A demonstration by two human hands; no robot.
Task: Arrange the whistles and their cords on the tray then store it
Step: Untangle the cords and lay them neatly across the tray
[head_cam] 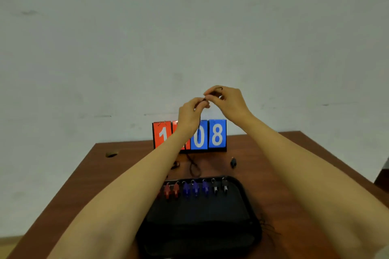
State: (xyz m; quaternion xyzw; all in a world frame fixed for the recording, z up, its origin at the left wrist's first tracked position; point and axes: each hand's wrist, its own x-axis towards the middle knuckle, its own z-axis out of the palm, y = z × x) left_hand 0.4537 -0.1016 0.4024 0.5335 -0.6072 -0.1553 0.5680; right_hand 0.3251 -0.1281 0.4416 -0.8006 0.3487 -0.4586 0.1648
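High over table, left hand (190, 111) and right hand (226, 99) both pinch black cord (199, 124). Best wind small, tight loops, then lay near whistles (194, 188) on tray (200, 216).

The wall (189, 27) is a pale grey-white with a few faint dark smudges. The table (273, 164) is reddish-brown wood. On it, the scoreboard (190, 135) shows white digits on two orange-red cards at the left and two blue cards at the right, set in a black frame. The tray (200, 227) is black. Along its far edge the whistles run red (171, 191), then blue (194, 189), then black (220, 187). A lone whistle (233, 162) on the table is black. The cord (217, 89) in the hands is black, as is the loose cord (193, 167) lying on the wood.
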